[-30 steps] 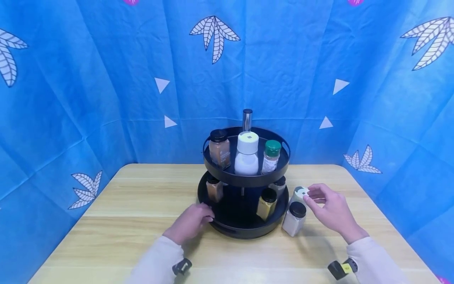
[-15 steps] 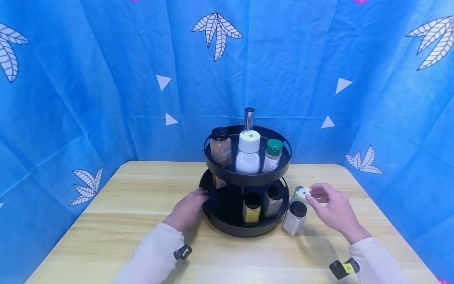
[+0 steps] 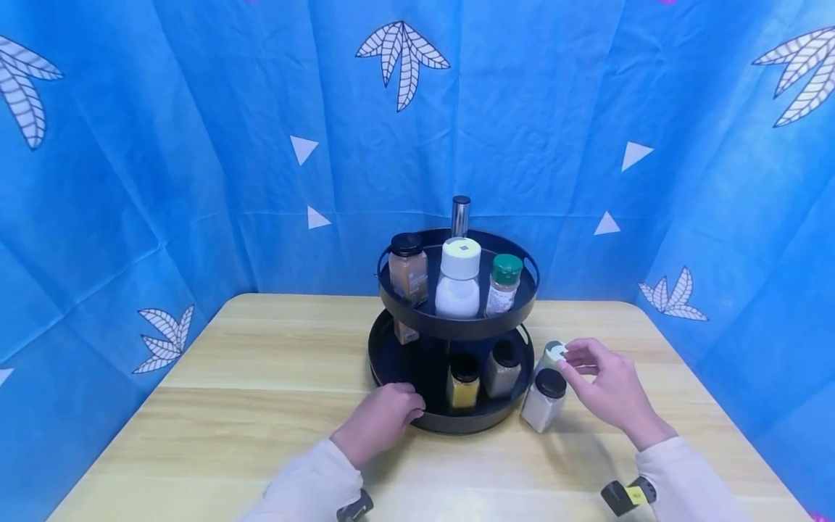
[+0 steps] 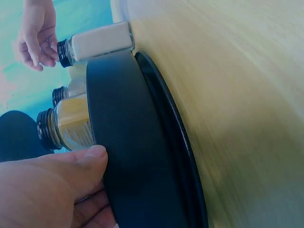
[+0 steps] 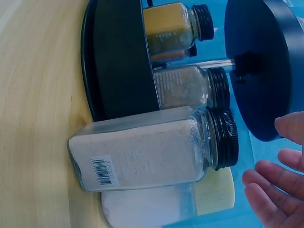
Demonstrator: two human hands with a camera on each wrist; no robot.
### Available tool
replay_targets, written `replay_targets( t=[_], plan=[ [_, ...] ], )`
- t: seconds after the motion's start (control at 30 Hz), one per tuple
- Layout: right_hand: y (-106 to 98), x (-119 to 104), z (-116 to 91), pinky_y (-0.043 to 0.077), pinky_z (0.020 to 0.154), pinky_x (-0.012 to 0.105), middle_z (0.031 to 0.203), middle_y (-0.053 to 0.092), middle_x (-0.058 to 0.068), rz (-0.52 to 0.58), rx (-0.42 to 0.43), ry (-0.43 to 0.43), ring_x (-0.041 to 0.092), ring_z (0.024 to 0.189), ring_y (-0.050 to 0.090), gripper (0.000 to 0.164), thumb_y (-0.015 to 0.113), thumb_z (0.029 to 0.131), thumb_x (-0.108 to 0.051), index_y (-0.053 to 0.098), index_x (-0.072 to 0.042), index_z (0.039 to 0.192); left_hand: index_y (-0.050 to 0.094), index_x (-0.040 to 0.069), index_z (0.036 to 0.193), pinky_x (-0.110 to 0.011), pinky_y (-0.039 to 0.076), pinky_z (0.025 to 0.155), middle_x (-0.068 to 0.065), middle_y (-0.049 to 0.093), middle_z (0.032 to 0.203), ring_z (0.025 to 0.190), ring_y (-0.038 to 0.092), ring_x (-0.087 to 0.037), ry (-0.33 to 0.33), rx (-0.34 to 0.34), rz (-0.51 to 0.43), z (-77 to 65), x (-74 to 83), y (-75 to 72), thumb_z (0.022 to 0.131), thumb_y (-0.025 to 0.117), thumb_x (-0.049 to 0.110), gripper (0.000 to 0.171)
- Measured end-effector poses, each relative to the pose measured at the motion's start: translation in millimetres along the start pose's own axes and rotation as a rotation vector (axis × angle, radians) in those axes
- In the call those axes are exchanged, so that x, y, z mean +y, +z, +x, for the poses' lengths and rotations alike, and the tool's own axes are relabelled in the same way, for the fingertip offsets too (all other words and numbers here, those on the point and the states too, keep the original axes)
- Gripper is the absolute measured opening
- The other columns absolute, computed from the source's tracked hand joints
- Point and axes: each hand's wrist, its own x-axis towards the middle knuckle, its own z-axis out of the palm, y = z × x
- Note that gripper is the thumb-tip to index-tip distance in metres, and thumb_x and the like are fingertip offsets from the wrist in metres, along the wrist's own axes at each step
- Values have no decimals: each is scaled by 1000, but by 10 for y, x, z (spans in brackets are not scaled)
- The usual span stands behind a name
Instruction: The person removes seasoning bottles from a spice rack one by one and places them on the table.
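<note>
A black two-tier turntable (image 3: 450,424) stands on the table, with spice jars on both tiers. My left hand (image 3: 381,420) is at the front-left rim of its lower tier, thumb and curled fingers pinching the rim in the left wrist view. A yellow spice jar (image 3: 463,391) and a grey-brown spice jar (image 3: 502,377) stand on that tier. To the right of the turntable are a black-capped jar of pale powder (image 3: 543,406) and a white-capped bottle (image 5: 142,206) behind it. My right hand (image 3: 607,380) hovers beside their caps, fingers loosely bent and holding nothing.
On the upper tier stand a black-capped brown jar (image 3: 409,279), a white bottle (image 3: 458,290) and a green-capped jar (image 3: 502,286). Another brown jar (image 3: 406,332) is partly hidden below. A blue curtain (image 3: 261,145) surrounds the wooden table (image 3: 274,362) at back and sides.
The lower tier turned first, bringing the yellow jar left and the grey-brown jar forward. My left hand then shifted from the tier's left side to its front-left rim. My right hand stayed nearly still.
</note>
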Motion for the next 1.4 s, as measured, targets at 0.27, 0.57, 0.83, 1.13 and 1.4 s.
replay_targets(
  t=[0.27,0.57,0.83,1.13,1.4],
  plan=[
    [-36,23,-36,60,66,49,89,71,20,-22,12,12,30,75,69,22,68,84,-9,60,4,101,70,9,81,-27,59,68,-2,67,79,74,62,-15,-48,-5,-29,-101,-220,-32,72,67,-12,23],
    [-50,45,-46,60,67,50,90,71,20,-15,1,35,31,75,69,23,68,85,-11,60,2,102,69,3,84,-38,60,74,-9,68,85,80,65,-24,-178,16,-51,-152,-332,-57,72,66,-13,20],
    [1,-10,-29,61,66,46,89,71,18,14,10,21,29,75,68,23,69,84,-7,60,3,101,66,2,101,-44,55,88,-14,63,107,97,61,-29,-336,55,-152,-223,-173,-49,83,68,12,20],
    [101,-84,13,61,66,43,88,71,14,38,17,-16,25,75,68,21,69,83,-5,61,2,100,63,3,113,-57,48,95,-23,58,120,111,55,-39,-601,166,-311,-394,-6,-110,83,71,17,35],
    [258,-179,68,62,64,40,86,70,11,64,3,-74,18,72,68,21,71,81,-4,60,-2,99,48,3,133,-52,56,85,-27,60,119,101,61,-39,-652,185,-460,-416,69,-46,84,71,17,56]
  ],
)
